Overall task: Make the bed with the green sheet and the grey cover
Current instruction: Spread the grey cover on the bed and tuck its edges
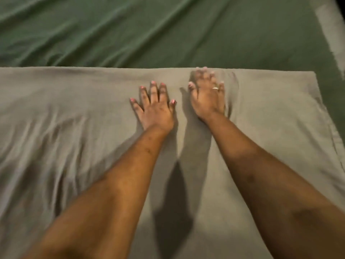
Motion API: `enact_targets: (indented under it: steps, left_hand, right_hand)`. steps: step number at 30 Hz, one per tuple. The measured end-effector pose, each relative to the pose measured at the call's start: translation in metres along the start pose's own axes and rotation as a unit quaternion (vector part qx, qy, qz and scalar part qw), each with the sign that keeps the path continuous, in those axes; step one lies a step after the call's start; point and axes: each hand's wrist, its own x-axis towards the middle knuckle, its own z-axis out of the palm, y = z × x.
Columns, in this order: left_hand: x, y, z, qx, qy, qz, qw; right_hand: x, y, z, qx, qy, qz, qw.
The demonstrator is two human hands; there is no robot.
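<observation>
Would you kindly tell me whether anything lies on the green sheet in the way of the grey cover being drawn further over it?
Nothing visible does. The left hand and right hand rest flat on the grey cover near its far edge, and the green sheet beyond shows only wrinkles.

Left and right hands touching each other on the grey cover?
Apart. The head view shows a strip of grey cover between the left hand and the right hand.
</observation>
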Motion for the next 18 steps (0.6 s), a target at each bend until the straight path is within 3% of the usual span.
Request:
enact_targets:
  steps: [3, 18]
  left_hand:
    - [-0.008, 0.035, 0.014, -0.001, -0.014, 0.009, 1.000]
    - [0.016, 0.141, 0.060, 0.042, 0.012, 0.092, 0.995]
  right_hand:
    - [-0.017, 0.006, 0.007, -0.016, -0.039, -0.101, 0.994]
    - [0.030, 0.214, -0.015, -0.020, 0.004, 0.081, 0.997]
